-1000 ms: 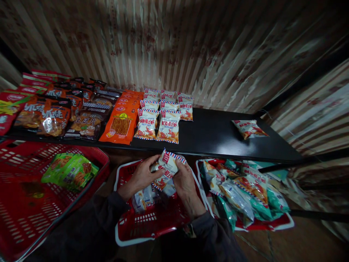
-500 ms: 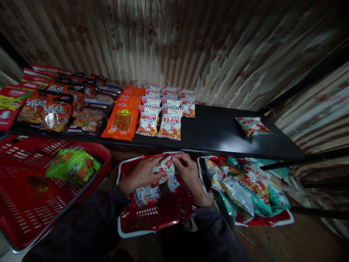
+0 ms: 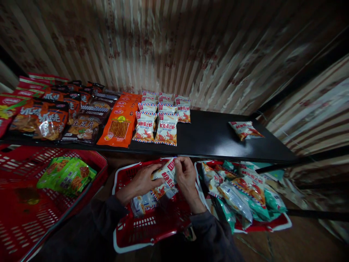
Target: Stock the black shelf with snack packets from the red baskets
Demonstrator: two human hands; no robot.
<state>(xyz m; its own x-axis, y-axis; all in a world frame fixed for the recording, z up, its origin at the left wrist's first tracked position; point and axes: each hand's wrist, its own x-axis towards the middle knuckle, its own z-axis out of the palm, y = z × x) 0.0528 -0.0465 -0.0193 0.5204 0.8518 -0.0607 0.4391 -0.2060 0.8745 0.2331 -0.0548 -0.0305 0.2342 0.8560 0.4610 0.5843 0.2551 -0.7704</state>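
Note:
Between my hands, over the middle red basket (image 3: 116, 218), is a small white and orange snack bag (image 3: 167, 174) with red lettering. My left hand (image 3: 143, 182) grips its left side, thumb across the front. My right hand (image 3: 188, 180) pinches its upper right edge, fingers curled. Beneath it in the basket lie more small snack bags (image 3: 144, 203), partly hidden by the held one. On the black shelf (image 3: 207, 134) just beyond, similar snack bags (image 3: 167, 129) stand in short rows.
Orange packets (image 3: 117, 127), dark brown bags (image 3: 84, 125) and black-orange bags (image 3: 51, 120) fill the shelf's left. One snack bag (image 3: 245, 130) lies alone at its right. A left basket (image 3: 16, 203) holds green bags (image 3: 67, 176); a right basket (image 3: 283, 222) is heaped with bags.
The held snack bag has straightened, and more of its printed front shows between my hands. My view has tilted slightly, so the shelf and baskets sit lower in the picture.

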